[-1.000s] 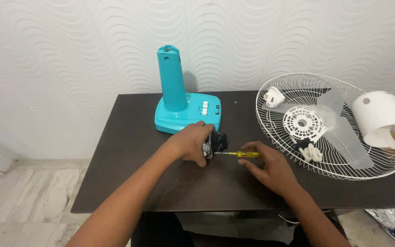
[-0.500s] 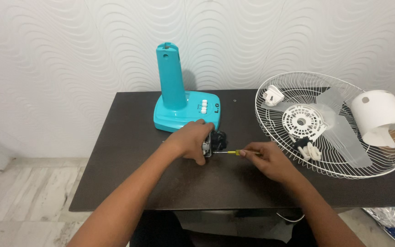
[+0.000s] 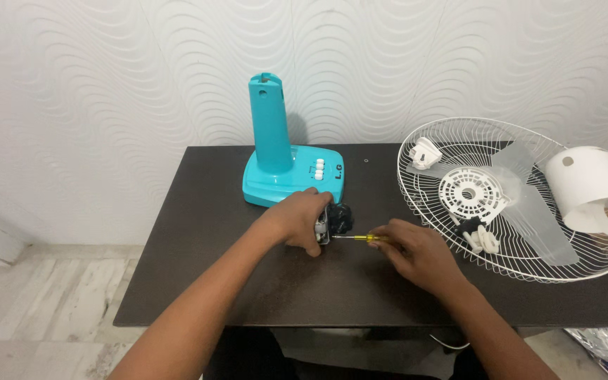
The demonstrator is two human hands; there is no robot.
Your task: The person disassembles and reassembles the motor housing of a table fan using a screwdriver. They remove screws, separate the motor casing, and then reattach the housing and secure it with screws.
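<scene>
Motor [image 3: 333,219], a small dark block with a metal face, sits near the middle of the frame on the dark table [image 3: 198,281], just in front of the teal fan base [image 3: 290,176]. The left hand [image 3: 300,219] is clenched around it, apparently pinning it down so it cannot turn. The right hand [image 3: 416,250] grips a yellow-handled screwdriver [image 3: 360,238], held nearly level with its tip against the motor's metal face, which suits a screw on that side. At the right of the frame a white wire fan guard [image 3: 459,204] lies flat, holding a clear blade [image 3: 529,211] and small white parts, likely kept together there. A white cover [image 3: 592,183] rests at its far right edge.
</scene>
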